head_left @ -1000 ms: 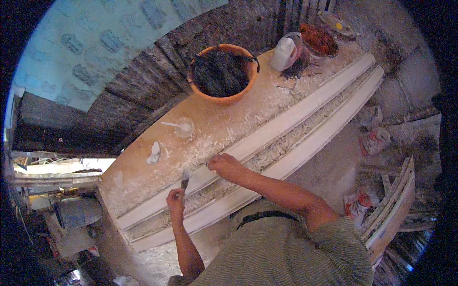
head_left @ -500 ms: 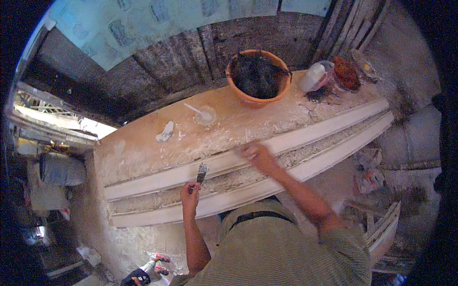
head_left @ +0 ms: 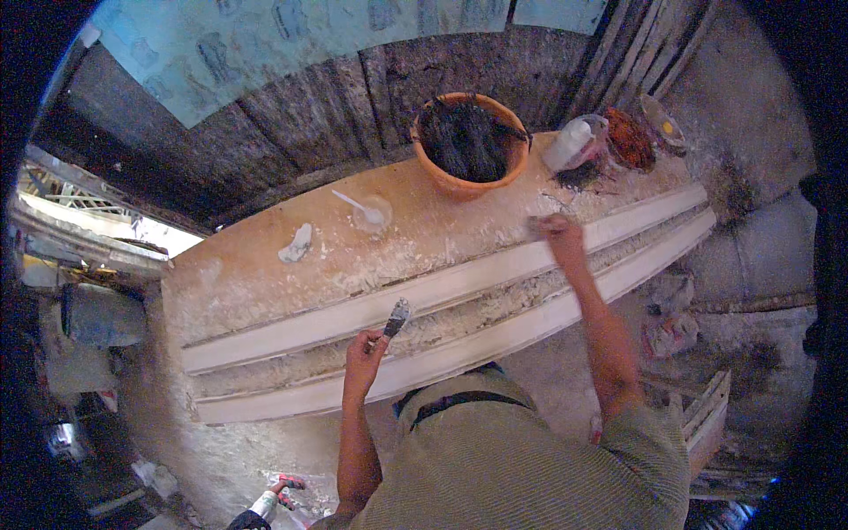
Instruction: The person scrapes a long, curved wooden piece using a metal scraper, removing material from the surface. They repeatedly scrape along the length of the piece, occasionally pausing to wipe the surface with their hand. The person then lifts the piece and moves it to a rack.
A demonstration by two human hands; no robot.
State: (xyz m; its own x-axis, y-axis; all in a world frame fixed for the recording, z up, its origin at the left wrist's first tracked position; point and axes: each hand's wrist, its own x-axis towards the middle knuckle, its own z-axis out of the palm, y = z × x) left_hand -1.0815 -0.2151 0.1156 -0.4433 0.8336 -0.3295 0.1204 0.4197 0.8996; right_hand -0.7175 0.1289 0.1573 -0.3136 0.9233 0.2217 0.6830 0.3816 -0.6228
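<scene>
My left hand [head_left: 362,355] grips a putty knife [head_left: 397,320], its dark blade tipped up and smeared with pale paste. Two long white wooden mouldings [head_left: 283,334] lie lengthwise on the worktable [head_left: 256,265], with a strip of crumbly residue between them. The knife's blade is over the farther moulding and this strip. Farther right, my right hand [head_left: 564,238] is closed above the far edge of that moulding. A small, thin piece shows at its fingertips, too blurred to name.
Behind the mouldings are a lump of white putty [head_left: 297,244], a clear shallow dish [head_left: 373,215] with a white spoon, and an orange bucket [head_left: 481,186] of black fibres. A white bottle [head_left: 567,146] and reddish-brown material [head_left: 630,140] sit at the far right. Another person's legs [head_left: 265,503] show lower left.
My right hand has swept right and away from me, along the farther moulding. The left hand has shifted slightly right with the putty knife, and its blade now tilts rightward.
</scene>
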